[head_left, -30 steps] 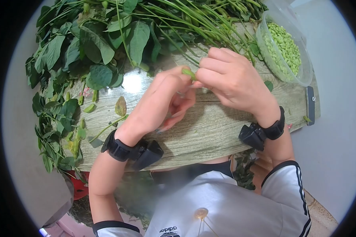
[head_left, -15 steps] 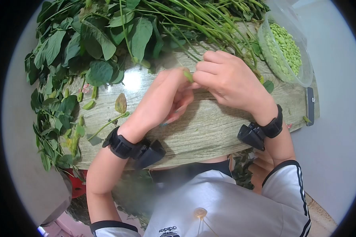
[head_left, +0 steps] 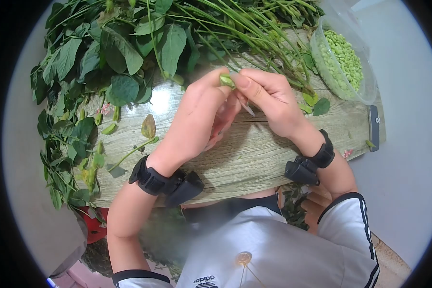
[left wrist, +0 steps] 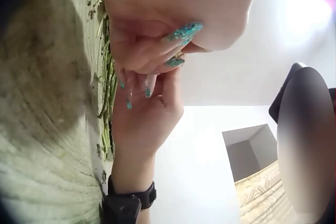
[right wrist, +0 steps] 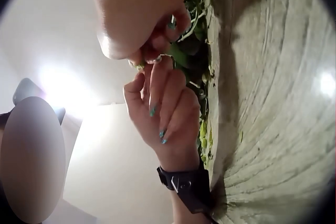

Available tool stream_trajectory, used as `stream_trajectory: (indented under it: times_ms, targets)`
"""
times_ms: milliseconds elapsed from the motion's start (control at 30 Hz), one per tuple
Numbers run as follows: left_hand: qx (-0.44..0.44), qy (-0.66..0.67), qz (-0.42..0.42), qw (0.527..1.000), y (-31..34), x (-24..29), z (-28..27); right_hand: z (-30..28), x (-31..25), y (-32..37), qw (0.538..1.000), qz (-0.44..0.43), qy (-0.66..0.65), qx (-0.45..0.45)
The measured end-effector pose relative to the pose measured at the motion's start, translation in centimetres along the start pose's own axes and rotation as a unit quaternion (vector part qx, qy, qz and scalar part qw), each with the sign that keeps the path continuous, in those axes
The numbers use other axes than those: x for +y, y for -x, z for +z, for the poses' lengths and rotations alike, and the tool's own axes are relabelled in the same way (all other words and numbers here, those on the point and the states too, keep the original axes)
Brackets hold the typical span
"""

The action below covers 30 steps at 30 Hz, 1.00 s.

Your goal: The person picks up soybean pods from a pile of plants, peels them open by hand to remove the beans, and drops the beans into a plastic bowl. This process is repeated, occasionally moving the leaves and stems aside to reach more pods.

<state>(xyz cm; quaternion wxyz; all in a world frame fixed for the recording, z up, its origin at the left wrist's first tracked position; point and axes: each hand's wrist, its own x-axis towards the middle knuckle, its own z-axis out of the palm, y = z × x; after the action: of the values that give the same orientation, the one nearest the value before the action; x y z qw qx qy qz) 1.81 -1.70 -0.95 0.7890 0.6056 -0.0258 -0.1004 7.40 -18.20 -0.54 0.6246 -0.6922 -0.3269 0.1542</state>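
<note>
Over the wooden table, both hands meet at a small green bean pod (head_left: 227,80). My left hand (head_left: 197,113) pinches the pod between thumb and forefinger, its other fingers loosely curled below. My right hand (head_left: 271,98) meets it from the other side, thumb and fingertips closed at the pod's right end. A paler green patch shows on the pod's upper face. In the left wrist view, glittery teal nails (left wrist: 186,34) show on the near hand, and its fingers hide the pod. The right wrist view has a bit of green (right wrist: 140,67) between the fingertips.
Leafy bean plants (head_left: 125,48) with long stems cover the table's far side. Shelled green beans fill a clear plastic tub (head_left: 317,57) at the far right. Loose pods (head_left: 109,129) and a yellowing leaf (head_left: 148,126) lie at left. A dark grey handled object (head_left: 374,128) sits at the right edge.
My right hand has turned so that its thumb faces up, and its knuckles have rolled away from the pod. The pod has shifted slightly farther off and now shows a paler face.
</note>
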Motion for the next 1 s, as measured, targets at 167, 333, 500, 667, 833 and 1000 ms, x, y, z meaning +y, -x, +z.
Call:
stream_trajectory:
  times_ms: [167,333,500,667,833,1000]
  targets:
    - [0.033,-0.045,-0.001,0.998,0.1,-0.1,0.7,1.0,0.2,0.2,0.995,0.058,-0.051,0.058]
    - [0.021,-0.006,0.012,1.0,-0.3,-0.4,0.2,0.8,-0.3,0.0,0.995,0.038,-0.056,0.067]
    - [-0.003,-0.095,-0.01,0.995,-0.1,0.9,-0.3,-0.5,0.3,-0.4,0.967,-0.121,0.216,0.061]
    - [-0.029,-0.166,-0.065,0.984,-0.1,1.0,-1.0,-1.3,0.7,-0.6,0.94,-0.154,0.302,0.047]
    - [0.028,-0.142,-0.041,0.989,-0.5,0.3,-1.4,-3.0,-1.8,-0.6,0.982,0.057,0.17,0.054]
    - [0.0,-0.166,-0.064,0.984,-0.3,1.1,-1.0,-7.7,-3.4,0.0,0.98,-0.043,-0.166,-0.101]
